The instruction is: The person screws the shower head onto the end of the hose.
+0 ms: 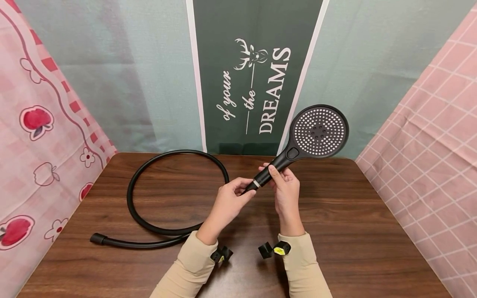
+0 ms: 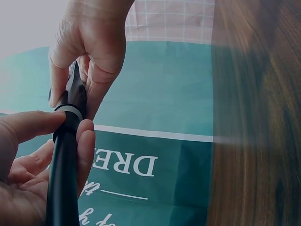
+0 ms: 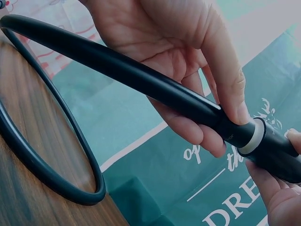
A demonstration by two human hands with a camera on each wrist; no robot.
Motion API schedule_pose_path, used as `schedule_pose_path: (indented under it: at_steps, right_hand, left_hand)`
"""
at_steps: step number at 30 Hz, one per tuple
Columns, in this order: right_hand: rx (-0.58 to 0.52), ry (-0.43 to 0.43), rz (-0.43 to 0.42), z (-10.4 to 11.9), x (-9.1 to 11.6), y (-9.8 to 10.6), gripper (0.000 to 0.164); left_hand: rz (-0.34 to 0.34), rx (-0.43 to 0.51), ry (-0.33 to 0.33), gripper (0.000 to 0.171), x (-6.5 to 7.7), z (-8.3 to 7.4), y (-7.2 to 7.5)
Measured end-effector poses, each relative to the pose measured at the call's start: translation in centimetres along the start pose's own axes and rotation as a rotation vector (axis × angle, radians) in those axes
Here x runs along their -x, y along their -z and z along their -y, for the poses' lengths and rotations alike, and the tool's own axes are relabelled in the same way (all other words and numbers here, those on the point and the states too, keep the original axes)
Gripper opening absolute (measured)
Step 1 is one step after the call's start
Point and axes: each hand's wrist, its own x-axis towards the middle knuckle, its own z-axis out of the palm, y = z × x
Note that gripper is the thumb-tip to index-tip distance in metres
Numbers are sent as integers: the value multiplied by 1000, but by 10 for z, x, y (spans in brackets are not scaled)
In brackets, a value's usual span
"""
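A black shower head (image 1: 319,131) with a round face of pale nozzles is held up at a slant above the table's back edge. My right hand (image 1: 287,190) grips its handle, thumb on top. Just below, my left hand (image 1: 232,200) pinches the end of a black shower hose (image 3: 188,96) between thumb and fingers. Hose end and handle are in line, and a whitish ring (image 3: 254,136) shows at the joint between them. Whether the thread is fully engaged I cannot tell. In the left wrist view the left thumb (image 2: 42,125) lies against the collar by that ring.
The hose loops over the left part of the wooden table (image 1: 346,231), and its free end (image 1: 98,239) lies at the left front. A green cloth with white lettering (image 1: 275,91) hangs behind. Pink patterned cloths stand at both sides.
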Motion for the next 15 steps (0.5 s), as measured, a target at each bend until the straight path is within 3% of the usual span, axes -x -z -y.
schedule_pose_path:
  at_steps: [5, 15]
  right_hand:
    - [0, 2, 4, 1, 1, 0, 9]
    - [11, 4, -1, 3, 4, -1, 8]
  left_hand:
    - [-1, 6, -3, 26, 1, -1, 1]
    - [47, 102, 35, 23, 2, -1, 5]
